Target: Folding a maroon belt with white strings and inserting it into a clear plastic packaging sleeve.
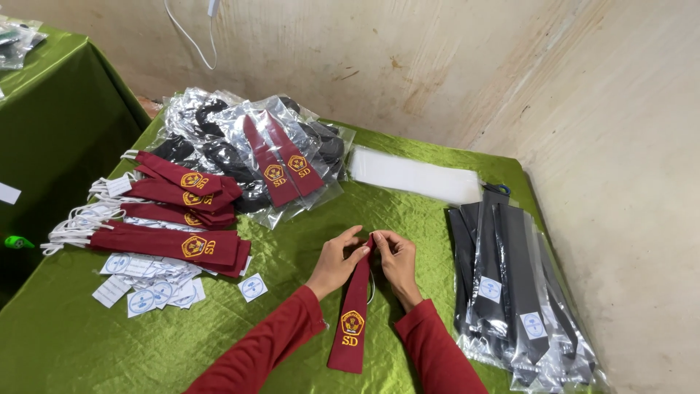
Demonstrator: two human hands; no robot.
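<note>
Maroon tie [352, 310] with a yellow embroidered emblem lies lengthwise on the counter [292, 241] between two red sleeves, its wide end toward the person and its narrow top end pinched by both hands. The left hand [337, 257] closes thumb and fingers on that top end from one side, and the right hand [395, 255] grips it from the other, fingertips nearly meeting (a thin white loop shows just under the right wrist). A shiny green cloth covers the counter. To the left lie small white round-marked labels [149, 288], scattered flat, and just beyond them a fanned pile of maroon ties [175, 211] with white elastic loops at their left ends. Farther back sits a heap of clear plastic bags [248, 146] holding dark and maroon ties. Behind the hands, a stack of empty clear sleeves [414, 175] rests near the wall. To the right, bagged black ties [510, 284] lie in a row, each bearing a white label.
</note>
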